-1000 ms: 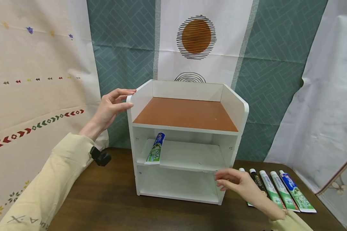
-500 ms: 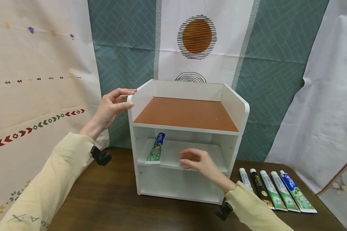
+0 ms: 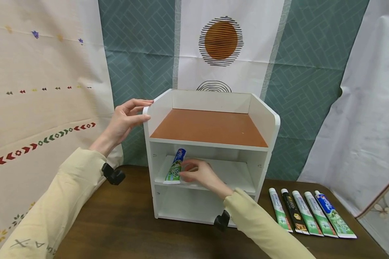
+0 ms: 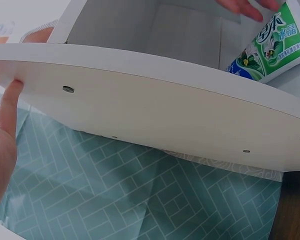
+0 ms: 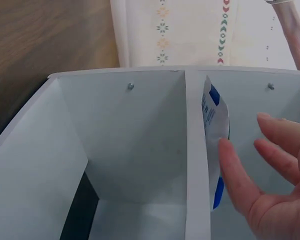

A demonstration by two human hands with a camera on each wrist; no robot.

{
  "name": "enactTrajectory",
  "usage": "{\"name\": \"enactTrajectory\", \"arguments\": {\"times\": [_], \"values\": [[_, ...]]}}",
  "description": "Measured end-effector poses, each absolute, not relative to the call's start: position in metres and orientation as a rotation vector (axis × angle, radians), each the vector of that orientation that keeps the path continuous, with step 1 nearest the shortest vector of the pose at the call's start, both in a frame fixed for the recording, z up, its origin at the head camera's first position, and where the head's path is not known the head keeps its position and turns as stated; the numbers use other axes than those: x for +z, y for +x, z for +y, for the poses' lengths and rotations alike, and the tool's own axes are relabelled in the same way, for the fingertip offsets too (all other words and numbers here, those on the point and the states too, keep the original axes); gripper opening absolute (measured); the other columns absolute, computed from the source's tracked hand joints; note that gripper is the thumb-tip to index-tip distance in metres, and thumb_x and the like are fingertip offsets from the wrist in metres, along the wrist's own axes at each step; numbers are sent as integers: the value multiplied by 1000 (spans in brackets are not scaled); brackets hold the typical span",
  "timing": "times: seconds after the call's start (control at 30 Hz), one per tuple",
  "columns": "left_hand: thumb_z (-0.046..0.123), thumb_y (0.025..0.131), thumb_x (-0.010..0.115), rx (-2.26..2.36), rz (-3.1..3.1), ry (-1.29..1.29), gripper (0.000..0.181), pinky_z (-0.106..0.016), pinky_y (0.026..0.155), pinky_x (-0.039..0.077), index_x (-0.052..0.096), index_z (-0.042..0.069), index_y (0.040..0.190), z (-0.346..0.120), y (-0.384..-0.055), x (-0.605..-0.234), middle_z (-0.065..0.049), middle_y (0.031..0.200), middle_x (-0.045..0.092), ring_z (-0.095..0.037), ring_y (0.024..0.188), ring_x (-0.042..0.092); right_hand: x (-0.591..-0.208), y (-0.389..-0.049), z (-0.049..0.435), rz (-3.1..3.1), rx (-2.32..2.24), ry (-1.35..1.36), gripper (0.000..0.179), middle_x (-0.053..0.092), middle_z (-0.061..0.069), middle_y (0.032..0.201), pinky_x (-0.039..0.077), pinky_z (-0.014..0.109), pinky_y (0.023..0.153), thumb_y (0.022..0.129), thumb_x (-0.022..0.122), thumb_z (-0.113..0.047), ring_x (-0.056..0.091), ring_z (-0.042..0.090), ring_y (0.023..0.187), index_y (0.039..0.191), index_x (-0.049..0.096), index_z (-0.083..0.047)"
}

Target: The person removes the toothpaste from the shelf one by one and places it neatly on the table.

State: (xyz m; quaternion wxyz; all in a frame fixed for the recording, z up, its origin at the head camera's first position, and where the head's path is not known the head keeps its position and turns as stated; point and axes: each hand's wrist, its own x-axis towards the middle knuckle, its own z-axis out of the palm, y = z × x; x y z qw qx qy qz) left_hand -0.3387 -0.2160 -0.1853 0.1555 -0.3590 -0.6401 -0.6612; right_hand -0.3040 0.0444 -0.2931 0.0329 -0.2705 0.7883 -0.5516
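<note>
A toothpaste tube [image 3: 175, 167], blue at the cap end and green below, lies at the left on the middle board of a small white shelf unit [image 3: 207, 143]. My right hand [image 3: 199, 172] reaches into that compartment, its fingertips right at the tube's right edge. In the right wrist view the thumb [image 5: 235, 172] is beside the tube [image 5: 216, 145] and the other fingers are spread above the board. With my left hand [image 3: 121, 120] I hold the unit's upper left side panel; in the left wrist view a finger [image 4: 10, 105] presses its outer face.
Several more toothpaste tubes lie in a row on the dark wooden table [image 3: 116, 219] at the right, among them a black tube [image 3: 295, 212] and a blue and green tube [image 3: 335, 216]. A teal and white cloth [image 3: 142, 72] hangs behind the unit.
My right hand has moved left from the unit's lower right corner, across the middle board, to the toothpaste tube there. The left hand stays on the side panel.
</note>
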Motion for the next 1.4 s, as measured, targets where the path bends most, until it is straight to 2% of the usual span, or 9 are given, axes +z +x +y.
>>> {"name": "enactTrajectory", "arguments": {"times": [0.1,0.23,0.4,0.6,0.87,1.27,1.4], "values": [[-5,80,64,-1889,-1838,-1030,29,-33,83,43,65,8,107,-216,-339,-185,-9,125,51,-29,121,34,-292,-306,38,2412,-1686,-817,35,58,18,96,51,37,66,82,67,-9,61,33,81,113,58,4],[-5,81,64,-1880,-1848,-1029,29,-34,83,43,65,8,107,-216,-339,-184,-9,125,51,-29,122,33,-303,-321,29,2459,-1645,-762,33,58,13,87,52,32,59,79,71,-12,62,25,69,108,62,0],[-5,81,64,-1881,-1843,-1028,29,-34,83,42,65,8,107,-215,-338,-184,-9,125,51,-29,121,33,-301,-320,16,2578,-1548,-697,29,58,11,82,50,27,53,77,73,-11,60,17,62,102,63,-1],[-5,80,65,-1871,-1836,-1021,30,-34,83,43,65,8,107,-215,-338,-185,-9,124,52,-29,120,35,-298,-320,3,2741,-1395,-666,27,55,7,91,48,23,48,74,73,-8,56,13,61,99,64,-3],[-4,80,65,-1869,-1833,-1017,29,-34,83,43,65,8,107,-215,-339,-185,-9,124,52,-28,119,35,-294,-324,2,2506,-1579,-542,30,51,14,97,51,28,53,71,70,6,59,22,69,101,64,2],[-3,80,66,-1868,-1836,-988,29,-35,83,43,65,9,106,-215,-338,-185,-9,124,51,-31,120,34,-292,-324,34,2106,-1722,-507,36,56,20,94,51,36,66,77,63,13,58,23,77,112,57,8],[-2,80,66,-1881,-1845,-975,29,-36,84,42,65,9,106,-214,-339,-185,-9,125,51,-31,120,34,-291,-321,50,2017,-1706,-534,37,53,21,99,50,37,71,79,61,11,57,24,82,115,56,7]]}}
